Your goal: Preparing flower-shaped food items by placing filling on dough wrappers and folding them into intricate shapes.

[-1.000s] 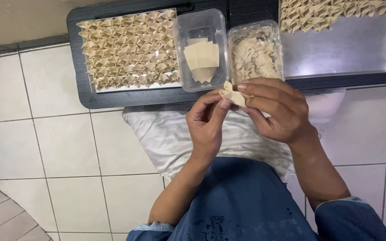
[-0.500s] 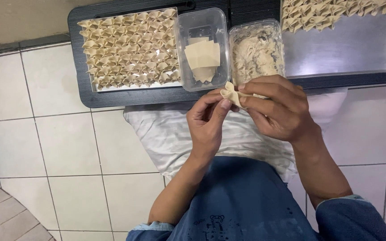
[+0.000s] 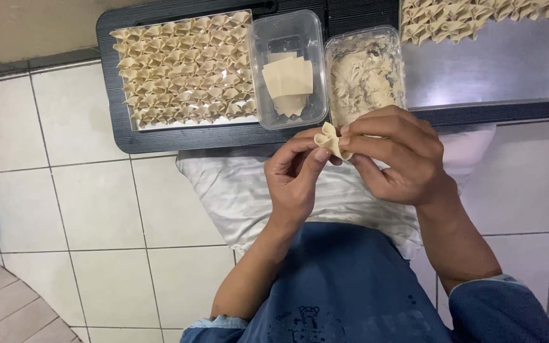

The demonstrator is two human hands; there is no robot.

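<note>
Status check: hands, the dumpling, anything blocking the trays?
Left hand and right hand both pinching one folded dumpling. Held above white cloth, near filling tub. Nothing in the way.

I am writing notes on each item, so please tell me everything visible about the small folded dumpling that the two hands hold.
The dumpling is a small piece of pale yellow dough, thin and soft-looking, folded so its edges stand up in loose pleats. It sits in the air above a white cloth, just in front of the clear tub of pale filling. The left hand pinches its lower left side with thumb and fingertips; the right hand grips its right side, covering part of it. Whether it holds filling cannot be seen.
</note>
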